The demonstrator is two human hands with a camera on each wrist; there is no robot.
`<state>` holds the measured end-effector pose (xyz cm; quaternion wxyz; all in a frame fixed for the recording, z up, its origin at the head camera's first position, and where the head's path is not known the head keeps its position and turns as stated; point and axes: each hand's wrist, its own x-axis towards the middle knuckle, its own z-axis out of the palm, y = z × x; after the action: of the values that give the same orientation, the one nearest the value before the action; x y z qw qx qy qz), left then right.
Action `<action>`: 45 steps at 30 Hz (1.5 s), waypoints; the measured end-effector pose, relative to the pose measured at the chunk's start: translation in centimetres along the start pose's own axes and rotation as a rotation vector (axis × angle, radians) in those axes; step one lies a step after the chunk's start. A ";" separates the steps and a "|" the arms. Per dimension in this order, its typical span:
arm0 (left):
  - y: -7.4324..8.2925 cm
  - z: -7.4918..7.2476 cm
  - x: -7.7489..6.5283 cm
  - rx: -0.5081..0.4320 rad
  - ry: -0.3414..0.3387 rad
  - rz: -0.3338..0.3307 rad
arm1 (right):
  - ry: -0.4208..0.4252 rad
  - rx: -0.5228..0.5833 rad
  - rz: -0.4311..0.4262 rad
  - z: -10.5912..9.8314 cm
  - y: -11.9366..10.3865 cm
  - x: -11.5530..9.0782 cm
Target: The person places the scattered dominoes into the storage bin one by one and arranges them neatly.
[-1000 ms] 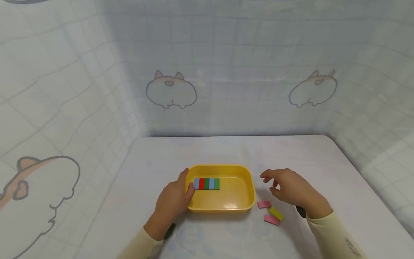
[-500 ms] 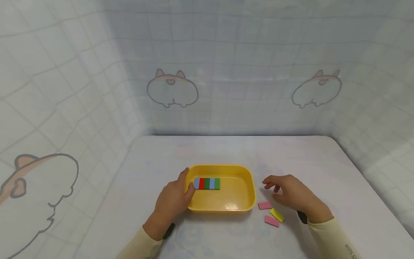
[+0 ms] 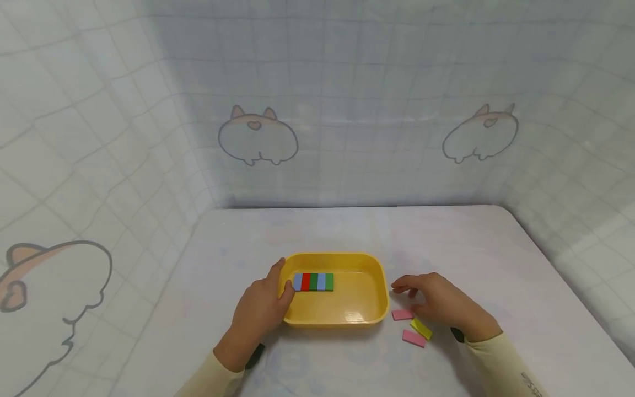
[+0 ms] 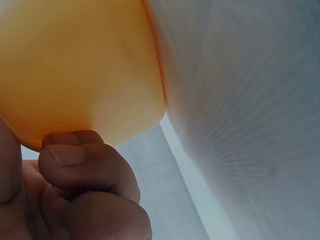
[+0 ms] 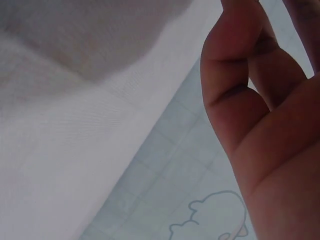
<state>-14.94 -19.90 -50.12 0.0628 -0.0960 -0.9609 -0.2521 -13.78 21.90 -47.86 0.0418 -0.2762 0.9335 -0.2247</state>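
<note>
My left hand (image 3: 259, 305) grips the left wall of a shallow yellow tray (image 3: 342, 321), its thumb over the rim. In the left wrist view the fingers curl against the outside of the tray (image 4: 85, 65). Along the tray floor lies a row of flat tiles: light blue (image 3: 297, 282), red (image 3: 306, 282), dark green (image 3: 314, 282), light blue and green (image 3: 329, 282). Just right of the tray my right hand (image 3: 439, 298) hovers with loosely bent fingers, holding nothing I can see. Below it lie a pink tile (image 3: 402, 315), a yellow tile (image 3: 421, 329) and another pink tile (image 3: 414, 338).
A white table (image 3: 317, 231) carries everything. Pale grid-patterned cloth (image 3: 347, 110) with animal drawings hangs behind it and along both sides.
My right hand has come down and nearer to me, towards the loose pink and yellow tiles. The left hand keeps its grip on the tray; the tiles lie as before.
</note>
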 end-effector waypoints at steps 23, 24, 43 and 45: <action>-0.1 -0.3 0.1 -0.015 -0.011 -0.018 | 0.014 0.091 -0.186 1.2 -0.3 0.3; 0.0 -0.3 0.1 -0.014 -0.013 -0.017 | 0.024 0.089 -0.201 1.3 -0.2 0.3; 0.1 0.0 -0.1 -0.001 -0.011 -0.008 | 0.001 0.070 -0.151 1.8 -0.1 -0.1; 0.0 0.0 0.0 -0.002 0.001 0.006 | 0.006 0.064 -0.157 1.7 0.0 0.0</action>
<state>-14.96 -19.85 -50.10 0.0638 -0.0987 -0.9604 -0.2527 -13.42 21.28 -49.37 0.0298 -0.3463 0.9015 -0.2577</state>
